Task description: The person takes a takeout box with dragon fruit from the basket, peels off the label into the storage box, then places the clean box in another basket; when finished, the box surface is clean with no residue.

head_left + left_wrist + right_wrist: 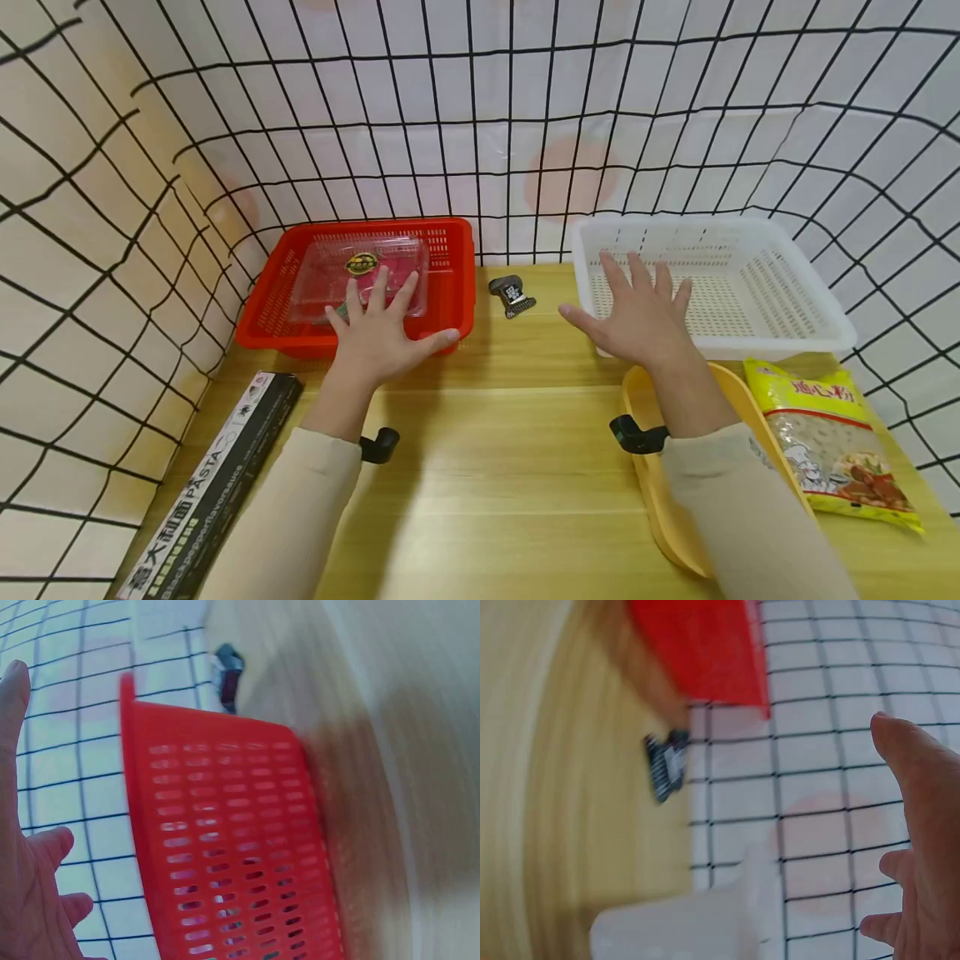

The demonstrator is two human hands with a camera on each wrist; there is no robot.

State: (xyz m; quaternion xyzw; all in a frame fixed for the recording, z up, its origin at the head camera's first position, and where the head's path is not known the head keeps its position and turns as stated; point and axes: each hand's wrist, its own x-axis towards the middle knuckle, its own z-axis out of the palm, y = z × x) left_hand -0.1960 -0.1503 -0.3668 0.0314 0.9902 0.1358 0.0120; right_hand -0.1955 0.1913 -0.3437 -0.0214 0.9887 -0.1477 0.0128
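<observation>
My left hand (378,337) is held with fingers spread, overlapping the front of a red plastic basket (450,325) in the head view. Inside that basket lies a clear plastic box (315,287) with a dark and yellow label and pink contents. My right hand (641,317) spreads its fingers over the near left part of a white plastic basket (813,329), which shows a bare perforated bottom. Between the baskets, toward the back, sits a small dark ribbed object with a printed label (512,296). Neither hand holds anything.
A long black PASTA box (217,483) lies along the left side. At right, a yellow-orange oval tray (652,500) sits partly under my right forearm, beside a yellow bag of pasta (840,442). Black wire mesh (510,125) stands around the wooden table (510,467).
</observation>
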